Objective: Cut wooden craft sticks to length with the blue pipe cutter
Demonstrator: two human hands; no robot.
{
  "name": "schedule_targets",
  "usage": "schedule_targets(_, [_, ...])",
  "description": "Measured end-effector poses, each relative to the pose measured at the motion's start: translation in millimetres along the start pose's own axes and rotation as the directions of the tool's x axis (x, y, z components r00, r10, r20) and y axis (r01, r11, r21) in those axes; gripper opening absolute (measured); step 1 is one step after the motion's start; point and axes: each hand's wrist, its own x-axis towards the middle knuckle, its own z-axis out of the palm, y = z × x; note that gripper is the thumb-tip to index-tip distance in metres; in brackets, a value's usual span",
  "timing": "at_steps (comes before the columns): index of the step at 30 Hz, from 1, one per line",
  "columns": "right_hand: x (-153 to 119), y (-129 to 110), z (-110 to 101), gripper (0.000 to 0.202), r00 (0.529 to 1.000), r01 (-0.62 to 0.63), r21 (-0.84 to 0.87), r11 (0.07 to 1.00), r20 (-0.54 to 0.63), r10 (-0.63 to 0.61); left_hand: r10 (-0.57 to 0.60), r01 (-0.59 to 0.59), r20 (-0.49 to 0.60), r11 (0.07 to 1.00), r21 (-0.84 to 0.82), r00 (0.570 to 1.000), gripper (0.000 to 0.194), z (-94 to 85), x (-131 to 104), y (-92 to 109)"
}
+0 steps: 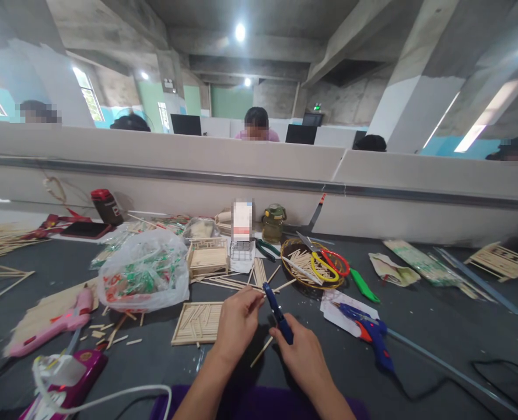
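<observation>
My right hand (300, 350) is wrapped round the blue handles of a hand cutter (278, 312), which points up and away to the left. Beside its head, my left hand (239, 321) is closed in a pinch on what looks like a thin wooden stick (286, 285); the fingers hide much of it. Another loose stick (261, 352) lies below the cutter. Left of my left hand rests a flat wooden frame (195, 324) with short sticks on it. Behind my hands are several long sticks (261, 271) and a small wooden model (207, 256).
A wicker basket (291, 277) holds short sticks, with scissors (329, 262) on top. To the right lies a blue glue gun (368, 329); a pink glue gun (73, 321) and power strip (88, 373) are left. A plastic bag (143, 271), jar (273, 223) and partition (241, 157) stand behind.
</observation>
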Motion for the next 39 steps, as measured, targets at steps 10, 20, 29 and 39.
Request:
schedule_targets(10, [-0.8, 1.1, -3.4, 0.029, 0.996, 0.081, 0.12, 0.99, -0.046, -0.076, 0.015, -0.015, 0.012, 1.0, -0.008, 1.0, 0.023, -1.0, -0.7, 6.0])
schedule_targets(20, [4.1, 2.1, -1.6, 0.03, 0.992, 0.123, 0.106, 0.987, -0.042, -0.119, 0.017, -0.017, 0.002, 1.0, 0.018, 1.0, 0.022, 0.8, 0.0, 2.9])
schedule_targets(29, [3.8, 4.0, 2.1, 0.029, 0.988, 0.141, 0.124, 0.982, -0.075, -0.132, 0.046, -0.045, -0.046, 0.999, 0.02, 0.998, 0.021, 0.4, -1.2, 5.4])
schedule_targets(39, [-2.3, 3.0, 0.3, 0.017, 0.993, 0.114, 0.075, 0.991, -0.035, -0.112, 0.016, -0.016, 0.007, 1.0, 0.018, 1.0, 0.023, -1.2, -1.6, 7.7])
